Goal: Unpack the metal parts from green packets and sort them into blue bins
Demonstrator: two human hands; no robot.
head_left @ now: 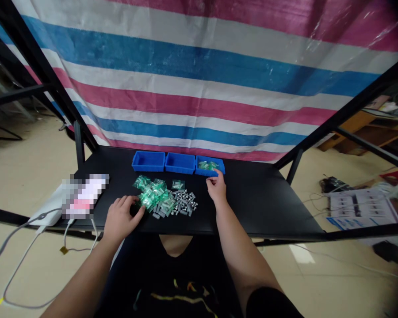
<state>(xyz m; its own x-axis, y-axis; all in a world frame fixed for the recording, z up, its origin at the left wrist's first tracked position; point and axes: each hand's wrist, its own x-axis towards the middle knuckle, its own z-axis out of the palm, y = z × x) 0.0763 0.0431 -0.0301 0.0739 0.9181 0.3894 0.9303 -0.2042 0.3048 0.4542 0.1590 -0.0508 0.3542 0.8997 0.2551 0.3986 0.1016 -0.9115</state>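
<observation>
My left hand [122, 217] rests palm down on the black table, thumb apart from its slightly curled fingers. Its fingertips are at the left edge of a heap of small green-tinted clear bags [149, 194]. Beside the heap lies a loose pile of small silver-grey metal cylinders [185, 203]. One small clear bag [178, 184] is by itself just behind them. My right hand [216, 189] is at the front of the right blue bin [210, 172], index finger raised to its rim and thumb apart. Nothing shows between those fingers. Several filled bags [208, 165] lie inside that bin.
A middle blue bin [180, 169] and a left blue bin [148, 168] stand in line with the right one. A white device [48, 207] and a blurred-out phone-like object [86, 196] with cables occupy the table's left end. A striped sheet [192, 97] hangs behind.
</observation>
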